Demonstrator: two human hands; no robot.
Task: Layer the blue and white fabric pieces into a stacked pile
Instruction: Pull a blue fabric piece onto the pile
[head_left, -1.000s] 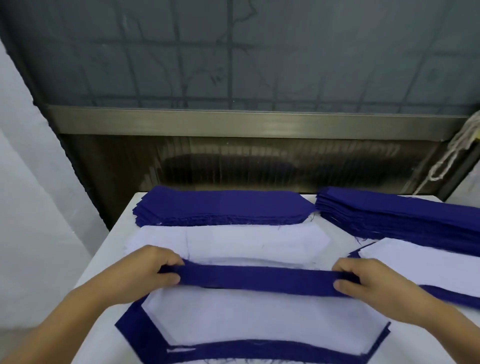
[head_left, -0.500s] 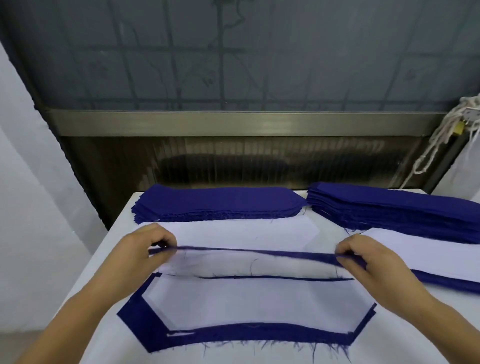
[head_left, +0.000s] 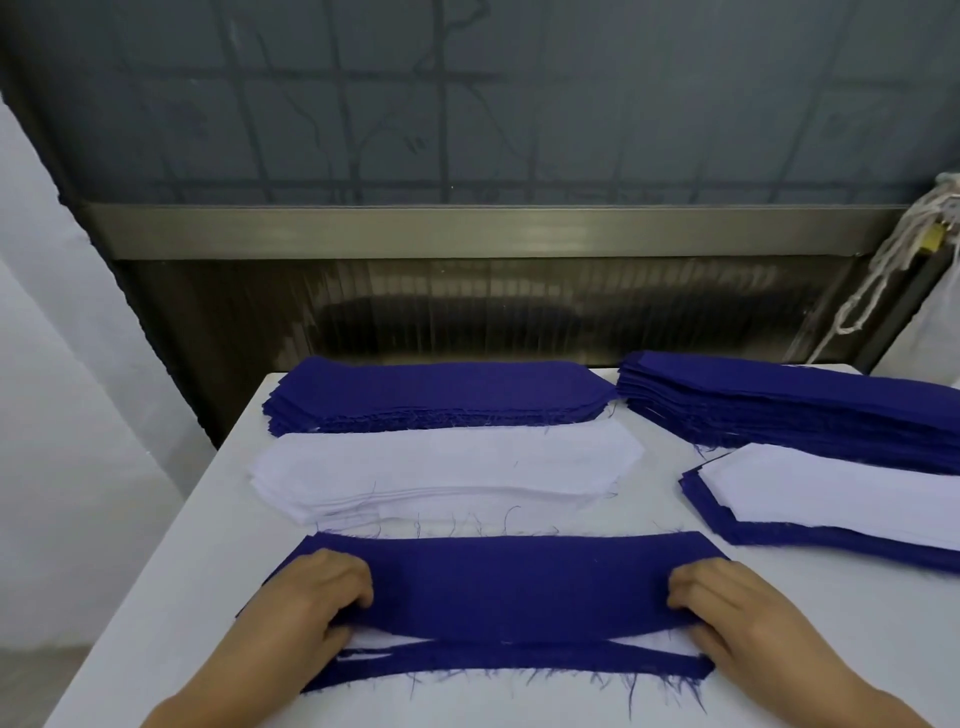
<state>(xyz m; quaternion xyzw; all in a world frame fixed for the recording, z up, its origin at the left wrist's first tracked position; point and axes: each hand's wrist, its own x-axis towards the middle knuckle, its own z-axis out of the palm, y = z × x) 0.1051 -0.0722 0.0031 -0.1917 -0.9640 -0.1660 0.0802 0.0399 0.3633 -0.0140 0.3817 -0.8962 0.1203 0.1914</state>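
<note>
- Blue fabric piece (head_left: 511, 587) lay across the table's near edge, pinched at its two ends so it could be spread flat and squared over the layers beneath
- Left hand (head_left: 311, 597) had its fingers curled on the left end, right hand (head_left: 727, 603) on the right end, both clamped on the cloth, well apart
- White layer (head_left: 363, 642) and a lower blue strip (head_left: 498, 667) showed under the near hem, probably the pile being built; how many layers it held could not be told
- White pieces stack (head_left: 441, 470) sat mid-table, blue stack (head_left: 436, 395) at the far edge, likely as supply within reach
- Mixed blue and white pile (head_left: 831, 499) and another blue stack (head_left: 779, 405) ran off the table's right edge, cut off
- Table (head_left: 171, 582) was white; both thumbs were hidden under the cloth
</note>
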